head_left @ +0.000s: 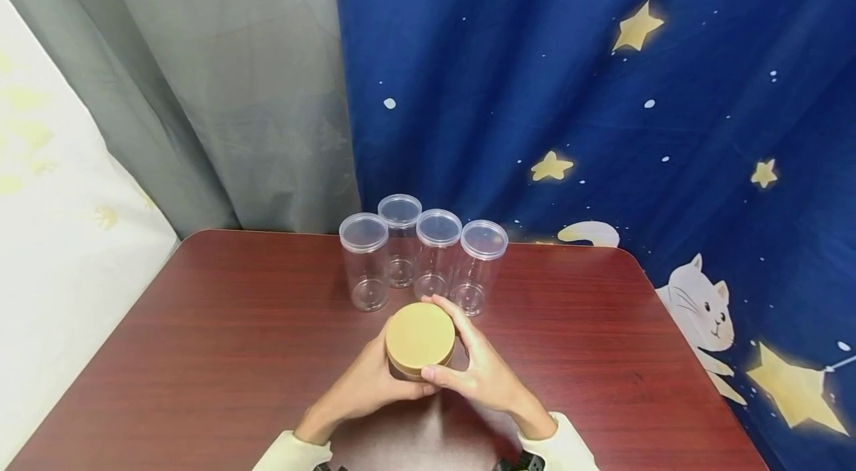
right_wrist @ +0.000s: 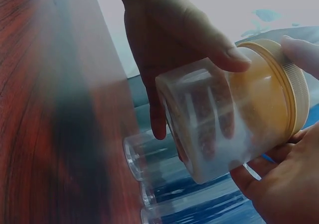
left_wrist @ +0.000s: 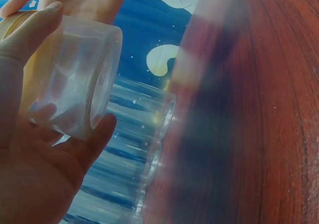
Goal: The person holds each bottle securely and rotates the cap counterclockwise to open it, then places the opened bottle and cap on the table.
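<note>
A clear plastic jar (right_wrist: 199,119) with a gold-yellow ribbed lid (head_left: 420,337) is held by both hands over the near middle of the table. My left hand (head_left: 368,383) grips the jar's clear body, thumb on the near side and fingers round the far side. With the thumb and fingers of my right hand (head_left: 487,373), I hold the lid's rim. In the left wrist view the jar body (left_wrist: 75,74) shows see-through, with the fingers visible behind its wall. Its base hangs above the tabletop.
Several tall clear jars with clear lids (head_left: 364,232) stand upright in a cluster just beyond my hands, near the table's back edge. The table (head_left: 221,337) is reddish-brown wood. Behind it hang a grey curtain (head_left: 254,85) and a blue starry curtain (head_left: 481,85).
</note>
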Demonstrator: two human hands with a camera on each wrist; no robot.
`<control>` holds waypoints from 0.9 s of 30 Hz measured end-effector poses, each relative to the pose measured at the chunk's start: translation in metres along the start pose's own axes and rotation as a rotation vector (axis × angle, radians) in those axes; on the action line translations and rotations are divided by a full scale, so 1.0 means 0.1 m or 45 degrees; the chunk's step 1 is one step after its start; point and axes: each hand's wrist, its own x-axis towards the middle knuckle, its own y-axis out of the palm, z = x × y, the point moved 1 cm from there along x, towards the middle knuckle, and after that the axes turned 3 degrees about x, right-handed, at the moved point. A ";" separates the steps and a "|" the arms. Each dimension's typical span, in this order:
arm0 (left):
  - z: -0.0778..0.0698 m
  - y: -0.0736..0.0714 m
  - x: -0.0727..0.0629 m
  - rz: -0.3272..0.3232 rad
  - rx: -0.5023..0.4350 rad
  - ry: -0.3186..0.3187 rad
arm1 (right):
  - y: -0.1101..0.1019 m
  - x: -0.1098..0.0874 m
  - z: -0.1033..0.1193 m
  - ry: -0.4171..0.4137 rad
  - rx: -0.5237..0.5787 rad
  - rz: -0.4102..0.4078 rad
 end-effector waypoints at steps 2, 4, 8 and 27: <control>0.01 0.00 0.00 -0.026 0.028 -0.013 | 0.01 0.00 0.00 0.004 -0.013 -0.020; 0.01 0.01 0.00 -0.062 0.054 -0.037 | 0.03 0.00 -0.01 0.008 -0.038 -0.052; 0.01 0.04 0.01 -0.162 0.076 -0.076 | 0.07 0.00 -0.02 -0.014 -0.126 -0.142; 0.02 0.23 0.01 -0.434 0.326 -0.012 | 0.24 -0.01 0.02 0.077 -0.448 -0.329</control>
